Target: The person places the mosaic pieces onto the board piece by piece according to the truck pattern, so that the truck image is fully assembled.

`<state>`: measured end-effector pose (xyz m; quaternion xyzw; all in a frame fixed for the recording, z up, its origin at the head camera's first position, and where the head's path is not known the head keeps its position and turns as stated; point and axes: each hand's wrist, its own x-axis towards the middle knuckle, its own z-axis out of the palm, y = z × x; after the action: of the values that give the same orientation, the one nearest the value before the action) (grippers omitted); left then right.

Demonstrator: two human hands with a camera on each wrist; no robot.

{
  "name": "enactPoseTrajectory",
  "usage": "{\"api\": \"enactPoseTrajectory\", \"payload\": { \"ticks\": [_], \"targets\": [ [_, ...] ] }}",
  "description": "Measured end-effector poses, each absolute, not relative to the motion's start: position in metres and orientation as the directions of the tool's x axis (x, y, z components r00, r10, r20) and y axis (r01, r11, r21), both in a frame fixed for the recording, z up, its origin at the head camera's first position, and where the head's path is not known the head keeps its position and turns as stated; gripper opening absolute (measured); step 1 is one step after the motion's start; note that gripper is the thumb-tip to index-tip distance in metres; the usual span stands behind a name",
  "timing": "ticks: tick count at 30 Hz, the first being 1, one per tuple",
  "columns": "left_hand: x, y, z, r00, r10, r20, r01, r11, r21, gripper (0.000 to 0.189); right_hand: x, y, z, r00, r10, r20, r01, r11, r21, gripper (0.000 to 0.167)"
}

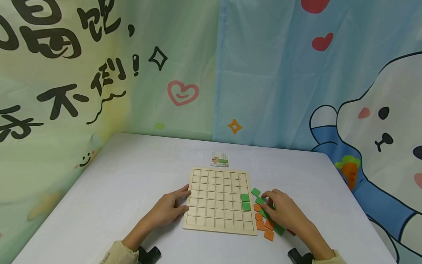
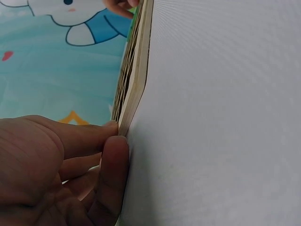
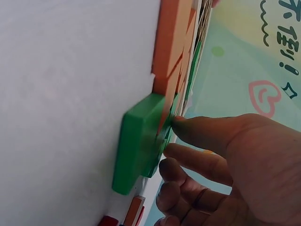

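A wooden grid board lies on the white table. Two green square tiles sit one below the other in cells near its right edge. My left hand touches the board's left edge with thumb and fingertips; that edge also shows in the left wrist view. Beside the board's right edge, my right hand pinches a green square tile between thumb and forefinger. Under and around this hand lie more green tiles, orange squares and orange round pieces. Some pieces are hidden by the hand.
Behind the board lies a small picture card with a grid pattern. Another green tile is close to the board's right edge. Printed curtains hang behind the table. Red and orange pieces show low in the right wrist view.
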<state>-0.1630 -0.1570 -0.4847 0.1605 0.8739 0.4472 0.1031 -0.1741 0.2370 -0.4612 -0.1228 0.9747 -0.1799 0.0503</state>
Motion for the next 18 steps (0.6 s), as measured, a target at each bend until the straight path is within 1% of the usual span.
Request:
{"api": "enactPoseTrajectory", "payload": {
  "ticks": [4,15,18],
  "targets": [
    [-0.1630,-0.1574,-0.4853,-0.929,0.368,-0.037,0.185,0.549,0.815,0.059,-0.1751,0.2366,-0.4614,-0.968,-0.246,-0.055,-0.213,0.913,-0.348,0.027],
    [-0.1647,-0.1575,-0.4868,-0.928,0.370,-0.035,0.192,0.558,0.808,0.058,-0.1778,0.2375,-0.4605,-0.971,-0.229,-0.068,-0.189,0.911,-0.366,0.027],
    [-0.1648,-0.1583,-0.4874,-0.928,0.370,-0.035,0.192,0.559,0.807,0.058,-0.1779,0.2368,-0.4611,-0.974,-0.217,-0.062,-0.181,0.917,-0.356,0.027]
  ]
}}
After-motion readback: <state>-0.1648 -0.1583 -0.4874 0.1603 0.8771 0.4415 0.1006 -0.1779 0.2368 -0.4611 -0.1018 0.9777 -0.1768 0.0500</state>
